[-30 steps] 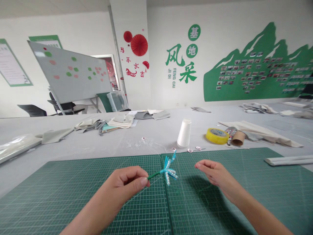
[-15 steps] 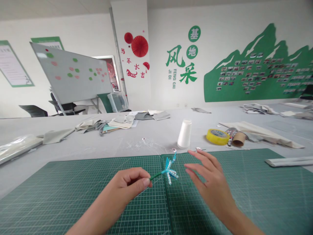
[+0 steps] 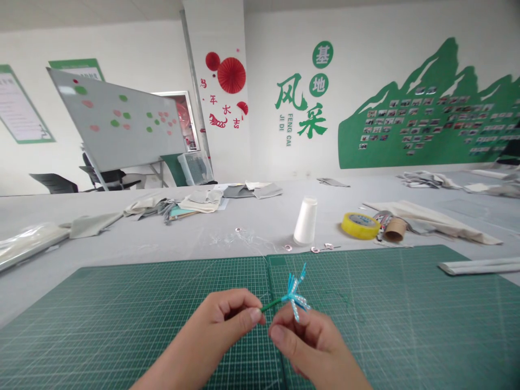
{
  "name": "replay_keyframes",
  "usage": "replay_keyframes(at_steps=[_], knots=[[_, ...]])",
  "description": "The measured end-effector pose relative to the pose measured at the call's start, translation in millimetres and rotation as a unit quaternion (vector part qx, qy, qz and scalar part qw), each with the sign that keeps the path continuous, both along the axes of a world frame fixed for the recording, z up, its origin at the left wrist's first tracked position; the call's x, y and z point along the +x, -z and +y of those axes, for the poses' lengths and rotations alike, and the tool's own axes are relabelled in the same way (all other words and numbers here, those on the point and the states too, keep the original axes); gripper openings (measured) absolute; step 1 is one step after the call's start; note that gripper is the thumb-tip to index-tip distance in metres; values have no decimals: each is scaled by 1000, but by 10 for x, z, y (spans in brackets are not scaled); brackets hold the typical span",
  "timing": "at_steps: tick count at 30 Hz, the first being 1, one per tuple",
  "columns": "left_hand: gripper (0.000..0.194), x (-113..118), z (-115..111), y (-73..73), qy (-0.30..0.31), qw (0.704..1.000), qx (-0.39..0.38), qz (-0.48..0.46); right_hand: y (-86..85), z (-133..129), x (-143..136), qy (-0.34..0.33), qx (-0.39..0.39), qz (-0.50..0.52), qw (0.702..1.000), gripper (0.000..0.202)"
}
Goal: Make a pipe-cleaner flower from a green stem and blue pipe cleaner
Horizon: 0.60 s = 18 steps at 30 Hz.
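Observation:
A small blue craft flower (image 3: pixel 291 296) with white beads along its petals is held over the cutting mats. My left hand (image 3: pixel 223 322) pinches its green stem (image 3: pixel 271 305) between thumb and fingertips, the flower head pointing right and slightly up. Just below and right of the petals is my right hand (image 3: pixel 311 341), its thumb and fingers curled together near the stem. Whether a thread or anything else lies in those fingertips cannot be made out. The green gridded cutting mat (image 3: pixel 406 309) lies under both hands.
A white thread cone (image 3: pixel 305 221) stands behind the mats. To its right are yellow tape (image 3: pixel 359 225) and a cardboard tube (image 3: pixel 395 229). Small round pieces (image 3: pixel 315 249) lie near the mat's back edge. Fabric scraps (image 3: pixel 203 200) are spread farther back.
My right hand has come down and left to the flower, its spread fingers now curled closed. The left hand has shifted slightly right and down with the flower. Another small round piece now shows by the mat.

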<state>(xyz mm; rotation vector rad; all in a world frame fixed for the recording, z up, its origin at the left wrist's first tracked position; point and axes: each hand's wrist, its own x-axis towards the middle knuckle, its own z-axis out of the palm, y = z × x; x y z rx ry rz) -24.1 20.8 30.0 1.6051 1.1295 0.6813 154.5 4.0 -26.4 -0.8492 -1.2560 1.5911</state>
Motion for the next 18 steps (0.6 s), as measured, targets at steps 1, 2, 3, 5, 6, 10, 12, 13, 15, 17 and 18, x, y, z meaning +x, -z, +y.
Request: replay_keyframes(at_steps=[1,2,3,5,6,10,12,13,15,17,18], knots=[[21,0,1,4,0,1000,-9,-1,-16,6,12,0,2,-11,1000,42],[21,-1,0,5,0,1000,-20,-4,-31,12,25,-2,4,-17,1000,43],[22,-2,-5,3,1,1000,-30,-8,-43,18,36,-6,2,-18,1000,43],[22,-7,-19,-10,5,999,-46,-15,-50,28,51,-16,-2,-13,1000,44],[22,-9,-26,-20,7,998,-53,-21,-48,31,55,-22,-2,-12,1000,44],[21,-24,-38,-39,14,995,-84,-47,-20,46,64,-30,-6,-40,999,46],[20,-39,-28,-13,27,994,-88,-55,-7,64,77,-30,-2,-62,998,48],[20,-47,-21,7,40,993,-89,-59,-1,79,88,-29,9,-70,997,48],[21,-63,-6,45,76,990,-98,-73,9,118,118,-33,46,-91,994,45],[21,-74,-6,55,105,985,-111,-76,15,166,157,-47,79,-121,988,36],[19,-77,-15,45,111,984,-119,-68,14,190,176,-51,94,-136,985,30]])
